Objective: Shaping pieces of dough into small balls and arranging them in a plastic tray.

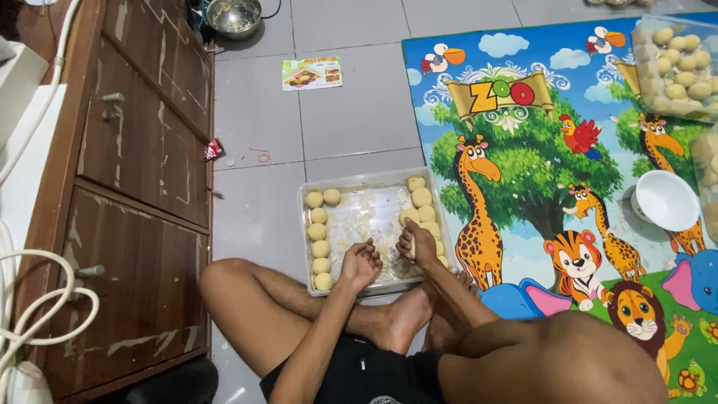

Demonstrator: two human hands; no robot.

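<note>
Head view showed a clear plastic tray on the tiled floor, just in front of the seated person's crossed legs. Dough balls lined its left and right edges. The left hand hovered over the tray's near part, fingers curled loosely, nothing clearly held. The right hand was closed around a pale dough ball beside the right row. A colourful animal play mat lay to the right, carrying a white bowl. A wooden cabinet stood left.
</note>
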